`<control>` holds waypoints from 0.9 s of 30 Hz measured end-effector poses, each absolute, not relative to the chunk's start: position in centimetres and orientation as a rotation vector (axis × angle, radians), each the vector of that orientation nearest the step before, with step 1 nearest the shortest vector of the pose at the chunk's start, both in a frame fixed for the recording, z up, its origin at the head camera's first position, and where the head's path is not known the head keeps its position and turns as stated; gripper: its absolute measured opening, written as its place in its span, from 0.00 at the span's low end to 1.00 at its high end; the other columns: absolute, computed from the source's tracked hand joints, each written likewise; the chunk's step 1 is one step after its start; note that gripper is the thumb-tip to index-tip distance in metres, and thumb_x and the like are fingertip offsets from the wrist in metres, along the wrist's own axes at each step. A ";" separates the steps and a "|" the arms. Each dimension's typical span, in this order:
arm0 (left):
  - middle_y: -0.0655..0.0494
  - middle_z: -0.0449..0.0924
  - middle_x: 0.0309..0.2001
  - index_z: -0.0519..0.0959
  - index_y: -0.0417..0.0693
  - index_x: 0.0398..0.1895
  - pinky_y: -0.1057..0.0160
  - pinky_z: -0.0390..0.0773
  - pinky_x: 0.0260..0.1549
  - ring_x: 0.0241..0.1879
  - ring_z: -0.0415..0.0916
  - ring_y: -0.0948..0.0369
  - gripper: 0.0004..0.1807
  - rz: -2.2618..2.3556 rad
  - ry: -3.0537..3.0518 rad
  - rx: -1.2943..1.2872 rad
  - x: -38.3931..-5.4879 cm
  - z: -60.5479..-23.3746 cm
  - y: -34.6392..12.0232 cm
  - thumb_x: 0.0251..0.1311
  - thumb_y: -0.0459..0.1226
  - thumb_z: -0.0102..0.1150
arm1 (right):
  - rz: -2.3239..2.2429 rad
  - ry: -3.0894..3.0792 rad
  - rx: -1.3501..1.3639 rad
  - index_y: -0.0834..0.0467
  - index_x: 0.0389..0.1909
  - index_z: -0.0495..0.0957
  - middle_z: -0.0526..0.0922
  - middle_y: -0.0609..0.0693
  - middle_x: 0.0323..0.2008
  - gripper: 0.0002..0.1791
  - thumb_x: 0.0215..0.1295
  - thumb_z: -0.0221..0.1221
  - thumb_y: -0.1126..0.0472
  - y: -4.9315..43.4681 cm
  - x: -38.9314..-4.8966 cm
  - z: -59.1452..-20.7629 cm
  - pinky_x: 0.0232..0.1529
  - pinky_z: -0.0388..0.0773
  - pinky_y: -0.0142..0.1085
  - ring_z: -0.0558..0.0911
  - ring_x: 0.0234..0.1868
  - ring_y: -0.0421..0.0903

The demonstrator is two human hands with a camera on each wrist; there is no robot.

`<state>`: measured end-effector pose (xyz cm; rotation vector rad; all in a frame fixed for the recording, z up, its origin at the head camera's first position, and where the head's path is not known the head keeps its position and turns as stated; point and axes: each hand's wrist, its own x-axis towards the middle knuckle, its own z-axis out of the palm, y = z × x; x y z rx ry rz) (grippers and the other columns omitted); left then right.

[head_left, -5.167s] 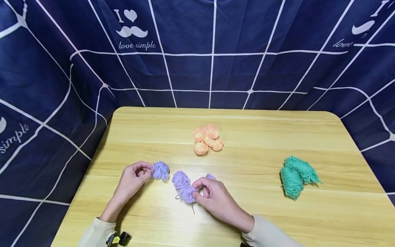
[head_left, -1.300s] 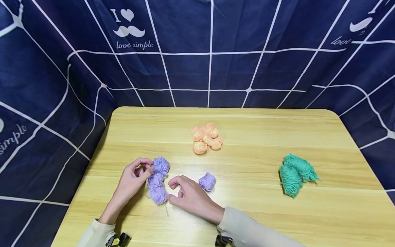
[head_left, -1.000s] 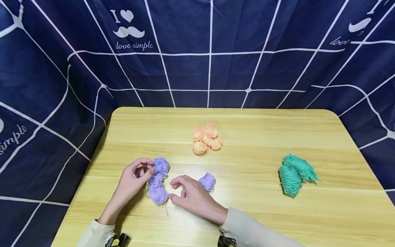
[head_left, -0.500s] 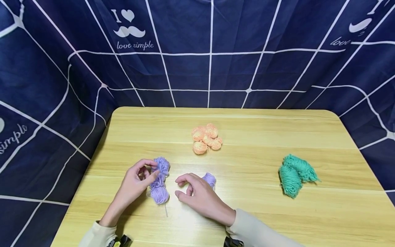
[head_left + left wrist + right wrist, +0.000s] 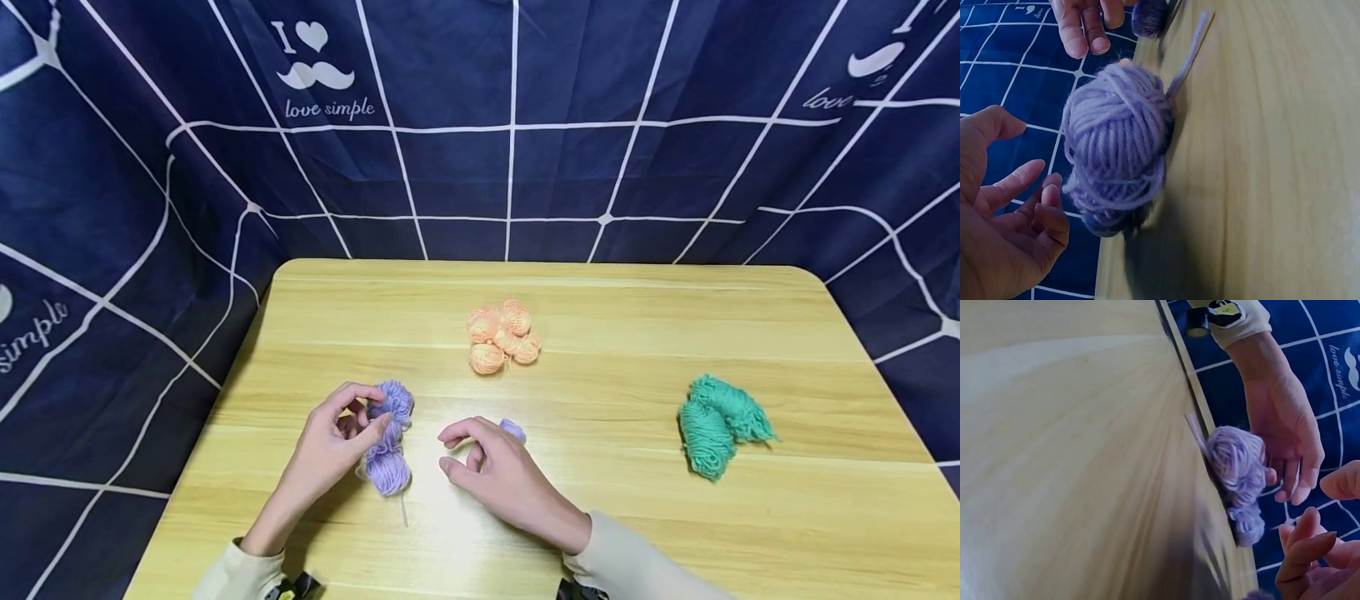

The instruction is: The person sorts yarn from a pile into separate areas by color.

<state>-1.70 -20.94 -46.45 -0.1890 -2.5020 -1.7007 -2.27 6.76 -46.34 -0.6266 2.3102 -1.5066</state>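
Observation:
Two purple yarn bundles lie end to end at the table's left: the far one [image 5: 397, 400] and the near one [image 5: 387, 473], with a loose strand trailing from it. Beside them hovers my left hand [image 5: 326, 442], thumb and fingers apart; the left wrist view shows a gap between them and the yarn [image 5: 1116, 119]. My right hand [image 5: 513, 479] is to the right, fingers bent loosely around nothing. Behind it a small purple yarn bundle [image 5: 512, 429] is mostly hidden. The right wrist view shows the purple row [image 5: 1235, 456] apart from the right fingers [image 5: 1300, 556].
A cluster of peach yarn balls [image 5: 487, 358] rests farther back near the centre. Two green yarn skeins [image 5: 708, 442] touch each other on the right side of the wooden table [image 5: 615, 333]. A dark blue cloth [image 5: 450, 167] with white lines hangs behind.
Since the earliest frame, the two-lobed purple bundle has moved left to join the other, and the right hand has let it go. Lately the right hand draws rightward; the left hand's fingers have loosened.

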 end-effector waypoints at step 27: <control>0.54 0.79 0.35 0.84 0.49 0.52 0.67 0.74 0.25 0.29 0.74 0.59 0.14 -1.742 -2.504 -0.456 -2.3 -45.4 -18.4 0.66 0.30 0.75 | -1.614 2.271 -0.553 0.57 0.67 0.80 0.84 0.53 0.54 0.27 0.71 0.72 0.55 10.3 -2.6 -46.0 0.39 0.77 0.33 0.80 0.39 0.44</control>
